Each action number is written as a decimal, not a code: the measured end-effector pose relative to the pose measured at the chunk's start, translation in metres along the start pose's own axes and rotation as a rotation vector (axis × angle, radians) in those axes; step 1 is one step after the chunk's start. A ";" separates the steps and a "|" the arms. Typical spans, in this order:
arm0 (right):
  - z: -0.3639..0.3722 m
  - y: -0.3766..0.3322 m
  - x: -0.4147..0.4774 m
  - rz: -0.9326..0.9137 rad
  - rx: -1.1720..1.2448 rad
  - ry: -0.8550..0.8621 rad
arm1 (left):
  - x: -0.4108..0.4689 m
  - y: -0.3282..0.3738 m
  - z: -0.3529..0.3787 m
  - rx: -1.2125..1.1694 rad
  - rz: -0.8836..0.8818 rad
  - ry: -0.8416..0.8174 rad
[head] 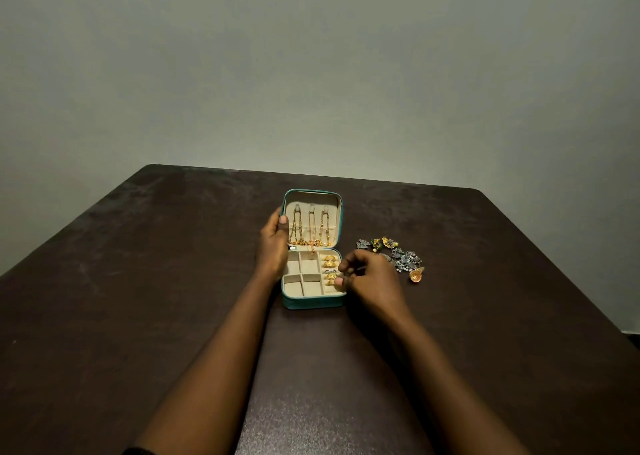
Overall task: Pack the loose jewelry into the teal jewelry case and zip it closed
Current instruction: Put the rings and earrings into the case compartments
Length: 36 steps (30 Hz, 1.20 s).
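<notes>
The teal jewelry case (311, 301) lies open on the dark table, its beige lid (313, 198) tilted up at the back. Three gold chains (311, 226) hang inside the lid. Several gold rings (329, 264) sit in the right-hand ring roll of the base; the square compartments to the left hold nothing. My left hand (273, 240) grips the lid's left edge. My right hand (367, 278) rests at the case's right edge, fingertips pinched over the lowest ring (331, 281). A loose pile of silver, green and gold jewelry (398, 255) lies right of the case.
The dark brown table (138, 281) stretches out on all sides of the case; its far edge meets a plain grey wall (311, 73). A gold dome-shaped earring (416, 274) lies at the near end of the loose pile.
</notes>
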State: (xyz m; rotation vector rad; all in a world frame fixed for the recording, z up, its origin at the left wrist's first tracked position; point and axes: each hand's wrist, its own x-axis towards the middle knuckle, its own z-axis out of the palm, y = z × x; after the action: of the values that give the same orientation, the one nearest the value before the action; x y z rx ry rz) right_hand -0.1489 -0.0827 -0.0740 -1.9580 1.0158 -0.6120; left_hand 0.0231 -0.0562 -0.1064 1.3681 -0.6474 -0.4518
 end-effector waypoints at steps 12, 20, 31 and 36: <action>0.002 0.001 -0.001 0.047 0.093 -0.015 | -0.001 -0.001 0.000 -0.006 -0.018 0.000; 0.004 0.008 0.002 0.030 0.167 -0.017 | -0.004 0.002 0.001 -0.042 -0.006 0.007; 0.005 0.011 0.004 0.070 0.256 -0.068 | -0.004 -0.001 -0.002 0.011 -0.068 0.044; 0.006 0.011 0.007 0.101 0.260 -0.069 | -0.002 -0.005 -0.004 0.071 -0.080 0.080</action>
State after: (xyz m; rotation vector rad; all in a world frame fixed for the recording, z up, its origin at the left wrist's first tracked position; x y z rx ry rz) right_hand -0.1456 -0.0893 -0.0868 -1.6797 0.9364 -0.5849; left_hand 0.0246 -0.0529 -0.1124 1.4761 -0.5488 -0.4395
